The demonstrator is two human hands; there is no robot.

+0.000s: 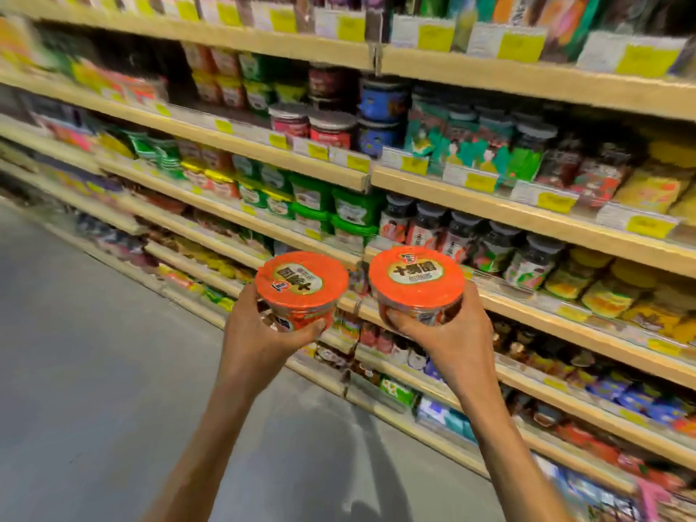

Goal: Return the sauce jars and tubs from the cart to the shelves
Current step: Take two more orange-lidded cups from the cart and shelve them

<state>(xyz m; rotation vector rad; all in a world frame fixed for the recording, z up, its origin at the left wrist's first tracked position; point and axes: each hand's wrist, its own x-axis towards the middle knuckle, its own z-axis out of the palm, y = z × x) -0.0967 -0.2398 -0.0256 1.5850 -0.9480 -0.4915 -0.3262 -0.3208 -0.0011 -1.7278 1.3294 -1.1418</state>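
A long run of pale wooden store shelves [527, 216] with yellow price tags fills the background, packed with jars, green-lidded tubs [339, 212] and bright packets, above a smooth grey floor [94, 352]. In front of the shelves the left hand [260, 329] cups a round orange plastic tub with a glossy film-sealed lid [301, 286], thumb along its left side and fingers curled under its base. The right hand [448, 333] grips a matching orange round tub [418, 280] from below, thumb pressed on its near wall, fingers wrapped around the right side. Both tubs are held apart, side by side, lids tilted toward the camera. Much of the shelving is blurred.
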